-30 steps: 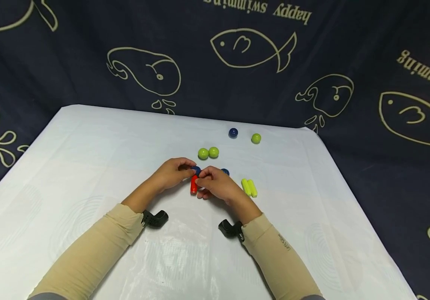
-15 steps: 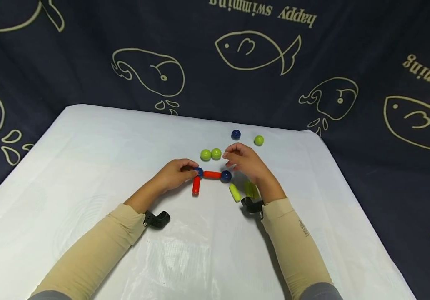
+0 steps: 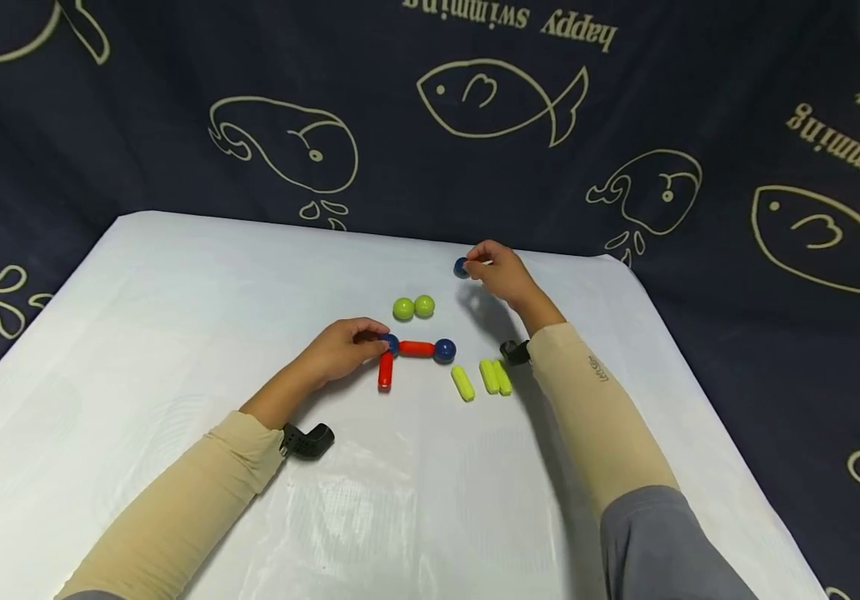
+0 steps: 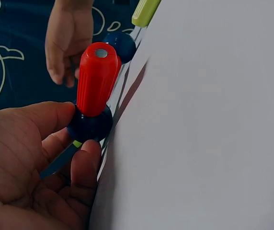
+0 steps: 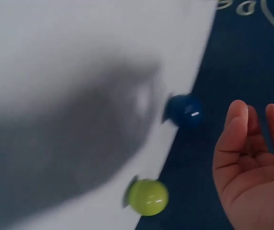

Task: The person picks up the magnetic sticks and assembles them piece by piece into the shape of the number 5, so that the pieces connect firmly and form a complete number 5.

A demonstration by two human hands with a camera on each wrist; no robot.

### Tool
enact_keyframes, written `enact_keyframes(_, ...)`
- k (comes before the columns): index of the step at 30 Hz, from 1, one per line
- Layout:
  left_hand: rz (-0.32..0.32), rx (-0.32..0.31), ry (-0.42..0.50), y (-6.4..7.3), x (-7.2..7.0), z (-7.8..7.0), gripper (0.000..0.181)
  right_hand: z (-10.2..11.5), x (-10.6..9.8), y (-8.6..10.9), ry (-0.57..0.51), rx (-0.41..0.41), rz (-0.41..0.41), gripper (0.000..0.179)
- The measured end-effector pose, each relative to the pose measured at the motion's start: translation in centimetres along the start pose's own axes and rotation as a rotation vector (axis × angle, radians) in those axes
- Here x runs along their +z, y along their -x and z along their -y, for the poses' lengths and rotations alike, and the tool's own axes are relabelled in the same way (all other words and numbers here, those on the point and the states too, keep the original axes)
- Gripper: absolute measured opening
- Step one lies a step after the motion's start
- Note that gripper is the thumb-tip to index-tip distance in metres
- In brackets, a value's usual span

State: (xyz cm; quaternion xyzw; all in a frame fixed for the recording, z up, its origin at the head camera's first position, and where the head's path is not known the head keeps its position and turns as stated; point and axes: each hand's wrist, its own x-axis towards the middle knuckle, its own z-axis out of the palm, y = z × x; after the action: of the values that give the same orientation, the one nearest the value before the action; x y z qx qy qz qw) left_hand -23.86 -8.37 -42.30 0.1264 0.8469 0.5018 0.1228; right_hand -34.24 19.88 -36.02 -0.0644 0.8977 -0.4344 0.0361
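My left hand [image 3: 345, 350] pinches a blue ball [image 4: 91, 126] between thumb and finger. Joined to that ball are two red magnetic rods: one red rod [image 3: 385, 372] points toward the front, while the other red rod [image 3: 417, 349] runs right to a second blue ball [image 3: 445, 351]. Near the table's back edge, my right hand [image 3: 503, 275] is raised with loosely bent fingers beside a third blue ball [image 5: 186, 110]. The right wrist view shows a gap between fingertips and ball, and nothing in the hand. A green ball [image 5: 148, 197] lies near it, hidden by the hand in the head view.
Two green balls [image 3: 413, 307] sit side by side behind the red rods. Right of the joined pieces lie a yellow-green rod [image 3: 463, 383] and a pair of similar rods [image 3: 495, 377]. The white table [image 3: 197, 275] ends at a dark fish-patterned cloth [image 3: 385, 50].
My right hand has left the joined pieces and moved back and right toward the far blue ball. A yellow-green rod now lies apart from the pair. My left hand keeps its place.
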Motion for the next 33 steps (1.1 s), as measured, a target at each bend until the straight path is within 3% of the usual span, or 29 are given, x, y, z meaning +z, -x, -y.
enact_keyframes(6,-0.015,0.001,-0.025,0.1,-0.1,0.2,0.030,-1.5,0.4,-2.6,0.203,-0.009,0.007,0.029)
enact_keyframes(11,-0.004,0.017,-0.017,0.1,0.1,0.3,0.030,-2.1,0.4,-3.6,0.293,0.018,0.053,0.044)
enact_keyframes(16,-0.013,0.015,-0.015,0.0,0.1,0.2,0.029,-2.2,1.1,-4.3,0.325,0.058,0.115,0.054)
enact_keyframes(24,-0.013,0.016,-0.012,0.0,0.1,0.1,0.029,-2.8,2.0,-4.9,0.355,0.048,0.093,0.041)
enact_keyframes(33,-0.014,0.020,-0.018,-0.1,0.1,0.2,0.029,-2.4,1.3,-4.1,0.310,0.060,0.092,0.036)
